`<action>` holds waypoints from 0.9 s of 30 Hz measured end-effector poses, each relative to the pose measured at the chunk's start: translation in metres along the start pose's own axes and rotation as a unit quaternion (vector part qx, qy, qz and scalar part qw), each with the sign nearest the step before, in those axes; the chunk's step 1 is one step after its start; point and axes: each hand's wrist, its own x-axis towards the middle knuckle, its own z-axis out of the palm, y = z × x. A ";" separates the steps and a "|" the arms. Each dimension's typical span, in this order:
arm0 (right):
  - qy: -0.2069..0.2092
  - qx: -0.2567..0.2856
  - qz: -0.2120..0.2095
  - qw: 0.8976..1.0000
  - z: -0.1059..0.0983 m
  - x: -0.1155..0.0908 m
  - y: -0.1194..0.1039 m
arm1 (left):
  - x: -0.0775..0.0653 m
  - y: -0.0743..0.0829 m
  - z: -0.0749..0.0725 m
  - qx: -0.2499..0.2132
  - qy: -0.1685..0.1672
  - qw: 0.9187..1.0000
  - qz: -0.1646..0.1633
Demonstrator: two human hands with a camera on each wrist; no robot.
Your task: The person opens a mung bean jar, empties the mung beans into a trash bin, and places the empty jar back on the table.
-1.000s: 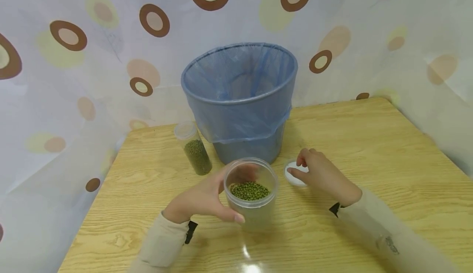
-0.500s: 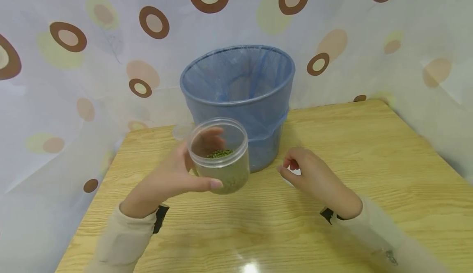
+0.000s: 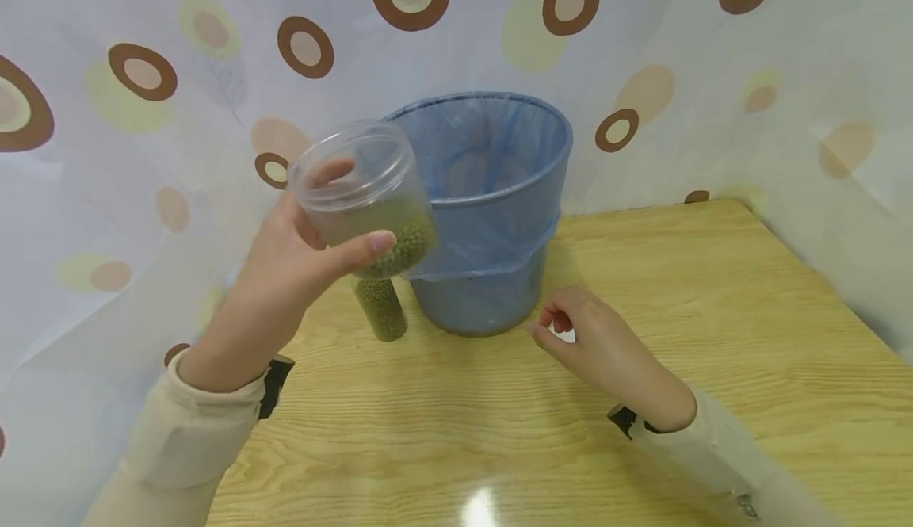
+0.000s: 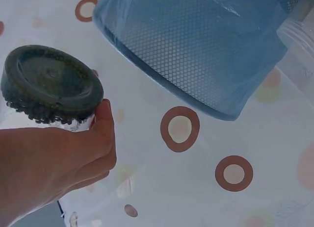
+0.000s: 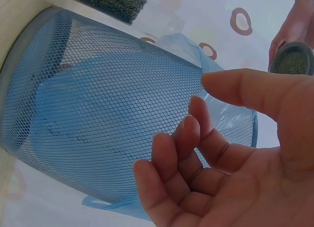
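My left hand [image 3: 281,273] grips a clear plastic jar [image 3: 378,206] in the air, tilted, in front of the bin's left side. Green mung beans [image 3: 405,250] lie heaped low in the jar. From below, the left wrist view shows the jar's base [image 4: 51,77] with beans bunched along one edge. My right hand [image 3: 599,345] hangs over the table right of the bin, fingers loosely bent and holding nothing. Partly hidden beneath it is a white disc-shaped lid [image 3: 565,335].
A blue mesh waste bin [image 3: 492,242] with a blue plastic liner stands at the back of the wooden table [image 3: 442,432]. Left of it stands a slim clear jar [image 3: 383,313] of green grains, its top hidden by the lifted jar. Patterned sheeting [image 3: 678,28] covers the walls behind.
My left hand has lifted the jar up and to the left from over the table, tilting it on the way. My right hand has shifted slightly left and down, staying near the lid.
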 end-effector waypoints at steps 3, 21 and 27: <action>0.001 0.003 0.002 1.000 0.000 0.000 0.001 | 0.010 0.002 -0.001 -0.010 0.029 1.000 0.002; -0.017 0.009 0.025 1.000 -0.002 0.001 0.004 | 0.072 0.010 -0.017 0.075 0.160 0.982 0.073; -0.015 0.010 0.027 0.999 -0.002 0.000 0.007 | 0.093 0.002 -0.019 0.144 0.169 0.972 0.082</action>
